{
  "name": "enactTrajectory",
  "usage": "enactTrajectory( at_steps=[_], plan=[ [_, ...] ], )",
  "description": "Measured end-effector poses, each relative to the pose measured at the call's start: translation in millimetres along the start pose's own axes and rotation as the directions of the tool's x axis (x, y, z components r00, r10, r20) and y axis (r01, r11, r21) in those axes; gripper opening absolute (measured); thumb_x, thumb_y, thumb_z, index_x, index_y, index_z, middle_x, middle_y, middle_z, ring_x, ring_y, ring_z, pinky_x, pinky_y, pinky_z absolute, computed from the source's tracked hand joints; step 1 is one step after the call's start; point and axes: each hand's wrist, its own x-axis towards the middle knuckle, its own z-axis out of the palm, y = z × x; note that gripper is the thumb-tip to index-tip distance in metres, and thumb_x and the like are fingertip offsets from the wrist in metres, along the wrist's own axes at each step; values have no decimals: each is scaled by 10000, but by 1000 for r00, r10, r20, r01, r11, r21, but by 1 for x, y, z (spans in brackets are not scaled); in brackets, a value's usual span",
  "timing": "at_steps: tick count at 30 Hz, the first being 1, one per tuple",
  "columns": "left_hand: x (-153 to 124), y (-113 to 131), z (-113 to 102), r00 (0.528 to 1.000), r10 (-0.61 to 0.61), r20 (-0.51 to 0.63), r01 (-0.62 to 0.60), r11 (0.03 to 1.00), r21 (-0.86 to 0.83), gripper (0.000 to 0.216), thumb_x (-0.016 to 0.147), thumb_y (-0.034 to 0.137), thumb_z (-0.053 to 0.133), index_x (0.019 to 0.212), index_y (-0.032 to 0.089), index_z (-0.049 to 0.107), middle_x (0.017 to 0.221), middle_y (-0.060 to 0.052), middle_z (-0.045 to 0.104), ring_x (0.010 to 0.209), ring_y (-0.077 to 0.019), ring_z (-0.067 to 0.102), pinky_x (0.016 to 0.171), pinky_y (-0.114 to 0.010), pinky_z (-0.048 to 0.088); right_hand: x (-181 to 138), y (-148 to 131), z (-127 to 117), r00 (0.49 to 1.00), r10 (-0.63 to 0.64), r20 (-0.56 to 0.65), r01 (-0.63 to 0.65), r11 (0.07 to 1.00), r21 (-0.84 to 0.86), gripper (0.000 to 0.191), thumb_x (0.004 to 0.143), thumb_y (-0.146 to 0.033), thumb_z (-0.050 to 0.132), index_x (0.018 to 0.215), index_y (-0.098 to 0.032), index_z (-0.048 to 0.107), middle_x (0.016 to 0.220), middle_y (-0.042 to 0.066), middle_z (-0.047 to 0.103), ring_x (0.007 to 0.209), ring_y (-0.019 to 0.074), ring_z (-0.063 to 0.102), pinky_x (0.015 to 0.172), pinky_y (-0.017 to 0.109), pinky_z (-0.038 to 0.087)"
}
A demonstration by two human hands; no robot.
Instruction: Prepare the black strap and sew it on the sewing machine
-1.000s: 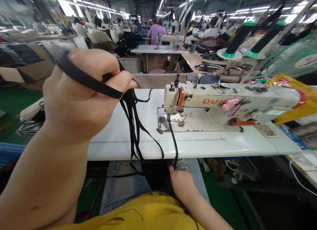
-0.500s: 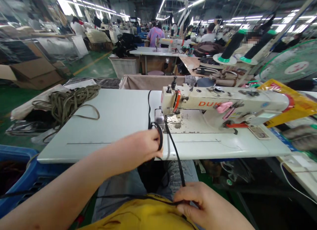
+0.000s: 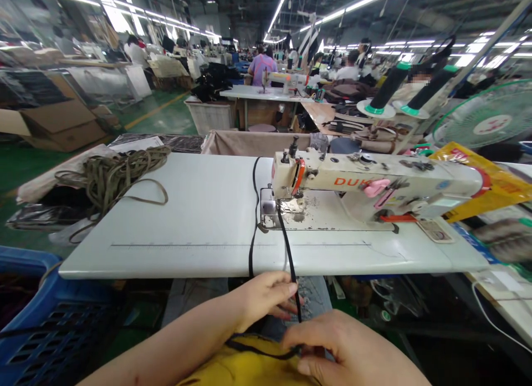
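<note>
A narrow black strap (image 3: pixel 284 237) runs from under the presser foot of the cream sewing machine (image 3: pixel 374 178) down over the front edge of the white table (image 3: pixel 178 219). A second run of black strap (image 3: pixel 253 208) lies across the table just left of the machine. My left hand (image 3: pixel 266 294) is below the table edge, fingers curled round the strap. My right hand (image 3: pixel 344 350) is close beside it over my lap, pinching the strap's lower part against my yellow shirt.
A heap of olive-green cord (image 3: pixel 114 169) lies at the table's left end. A blue plastic crate (image 3: pixel 37 319) stands at the lower left. Black thread cones (image 3: pixel 390 86), a fan (image 3: pixel 490 117) and a yellow packet (image 3: pixel 486 178) are at the right. Other people work at machines far behind.
My left hand dropped from high near the camera, with a bundle of black strap, to the table edge and then below it. My right hand rose and closed in beside it.
</note>
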Motion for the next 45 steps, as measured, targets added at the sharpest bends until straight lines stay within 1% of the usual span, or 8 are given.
enactTrajectory(
  at_steps=[4, 8, 14, 20, 25, 30, 36, 45],
  plan=[
    [12, -5, 7, 998, -11, -65, -8, 960, -281, 554, 727, 585, 842, 993, 147, 631, 947, -96, 728, 843, -205, 715, 826, -356, 548, 7, 31, -10, 949, -31, -313, 79, 987, 143, 322, 1015, -320, 565, 1310, -237, 663, 728, -17, 710, 605, 129, 639, 627, 237, 516],
    [9, 2, 15, 994, 89, -69, -98, 986, -136, 450, 817, 538, 749, 990, 140, 631, 892, -98, 729, 856, -217, 724, 840, -371, 561, 36, 73, -24, 710, -113, -695, -11, 985, -171, 323, 991, -226, 516, 1274, -244, 670, 1066, 87, 725, 932, 214, 694, 849, 362, 590],
    [-13, 27, 27, 933, 282, 224, -357, 811, 463, 134, 973, 265, 525, 945, 200, 640, 935, -65, 755, 921, -211, 721, 868, -317, 544, 104, 105, -35, 730, -329, -599, -83, 828, -555, 470, 984, -268, 574, 1454, -244, 555, 1477, 143, 570, 1341, 308, 563, 1116, 512, 507],
    [-23, 29, 7, 697, 212, 685, -711, 324, 624, 211, 1006, 291, 576, 810, 216, 593, 874, -51, 721, 861, -204, 692, 755, -249, 515, 146, 110, -36, 723, -359, -590, -133, 766, -629, 346, 1044, -308, 508, 1330, -182, 656, 1405, 142, 660, 1331, 298, 589, 1158, 533, 443],
    [-23, 33, -27, 912, 342, 226, -351, 368, 861, 196, 1025, 313, 568, 973, 236, 740, 950, -31, 753, 906, -194, 690, 860, -267, 520, 141, 109, -25, 674, -429, -602, -113, 745, -657, 318, 1045, -239, 477, 1254, -179, 708, 1299, 117, 734, 1258, 278, 644, 1197, 561, 376],
    [-1, 32, -63, 789, 600, -129, -112, 347, 931, 321, 981, 125, 466, 1233, 174, 659, 1296, -115, 671, 1246, -243, 600, 1148, -391, 448, 131, 104, -20, 663, -472, -582, -47, 749, -661, 293, 1037, -210, 491, 1222, -174, 716, 1254, 108, 755, 1219, 271, 666, 1204, 582, 369],
    [20, -1, -82, 671, 707, -224, 67, 242, 968, 398, 955, 193, 568, 1346, 123, 578, 1301, -172, 620, 1248, -326, 582, 1134, -527, 484, 129, 100, -21, 657, -471, -588, -45, 755, -655, 279, 1032, -219, 508, 1217, -174, 712, 1241, 111, 759, 1192, 273, 676, 1194, 582, 389],
    [-14, -73, -73, 783, 622, 16, -11, -12, 1000, 458, 985, 50, 364, 1342, 147, 634, 1404, -171, 643, 1289, -325, 615, 1123, -505, 520, 131, 101, -20, 667, -449, -595, -55, 766, -640, 282, 1025, -221, 525, 1220, -162, 720, 1252, 113, 755, 1210, 274, 667, 1207, 576, 384]
  ],
)
